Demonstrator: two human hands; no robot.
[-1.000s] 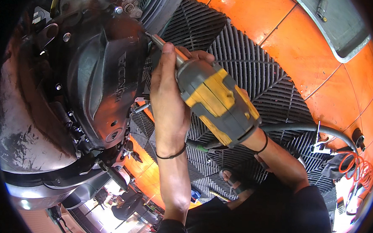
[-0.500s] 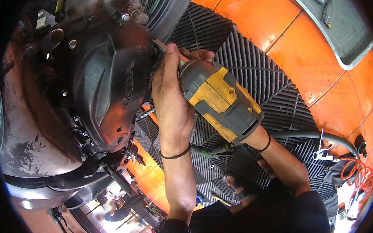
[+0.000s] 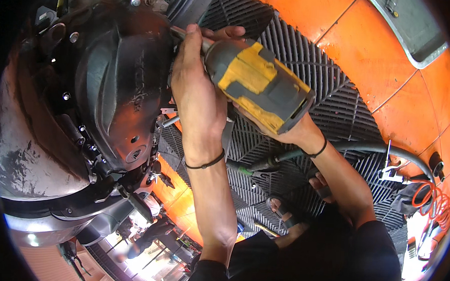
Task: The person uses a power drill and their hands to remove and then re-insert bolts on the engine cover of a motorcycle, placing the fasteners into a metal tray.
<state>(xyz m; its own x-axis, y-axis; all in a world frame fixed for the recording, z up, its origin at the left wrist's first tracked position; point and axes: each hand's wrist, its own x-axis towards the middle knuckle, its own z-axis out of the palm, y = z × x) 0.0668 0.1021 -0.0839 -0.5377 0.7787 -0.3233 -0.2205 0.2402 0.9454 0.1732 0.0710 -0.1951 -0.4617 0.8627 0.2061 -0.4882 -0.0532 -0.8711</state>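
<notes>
A yellow and dark grey cordless impact driver [image 3: 260,84] points up and left toward the motorcycle's black engine side cover [image 3: 119,85]. My right hand [image 3: 300,131] is closed round its handle, with the fingers mostly hidden behind the body. At the nose, my left hand [image 3: 199,96] holds the metal shaft [image 3: 178,33], thumb along it and fingers curled around the far side. The shaft's tip is at the upper right rim of the cover; whether it sits on a bolt is hidden.
The motorcycle fills the left side, with a wheel [image 3: 190,8] at the top. Black ribbed mats [image 3: 313,69] lie on the orange floor [image 3: 393,87]. A grey metal tray [image 3: 415,36] is at upper right. A hose [image 3: 365,147] and an orange coiled air line [image 3: 435,202] lie to the right.
The impact driver and both hands have shifted slightly up and left in the picture. The motorcycle has also shifted a little left and up in view. Both grips are the same.
</notes>
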